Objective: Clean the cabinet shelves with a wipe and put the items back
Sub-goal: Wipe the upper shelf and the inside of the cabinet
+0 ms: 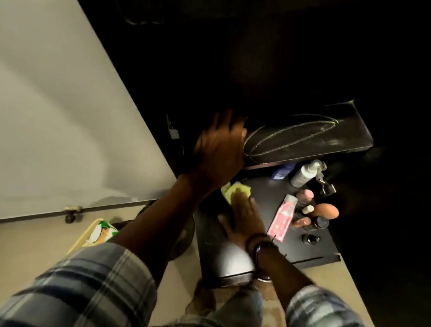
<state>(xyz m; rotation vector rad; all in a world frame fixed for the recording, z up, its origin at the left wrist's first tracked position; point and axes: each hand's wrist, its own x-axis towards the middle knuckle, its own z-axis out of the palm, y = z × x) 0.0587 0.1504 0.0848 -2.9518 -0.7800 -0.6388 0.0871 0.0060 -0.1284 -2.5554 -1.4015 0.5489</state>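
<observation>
Head view: A person in a plaid shirt wipes down a dark cabinet, leaning over its lower shelf. The right hand, a band at the wrist, lies flat with fingers straight, pressing a yellow wipe onto the left part of that shelf. The left hand is raised above the shelf's left end, against the edge of the upper shelf. It is blurred, but its fingers look spread and nothing shows in its grip.

Toiletries crowd the right part of the lower shelf: a white spray bottle at the back, a pink tube lying nearest the wiping hand, an orange sponge and several small bottles beside it. A pack of wipes sits on the floor, down to the left of the shelf. The upper shelf shows pale swirl marks on its dark top.

The step in hand appears to be the cleaning of the lower shelf, with its left part under the wipe and its right part not yet cleared. The next move likely calls for sweeping the wipe toward the pink tube, then shifting the toiletries onto the wiped side so the rest can be reached. The standing bottles look easy to tip over, so a sweep close to them wants care.
</observation>
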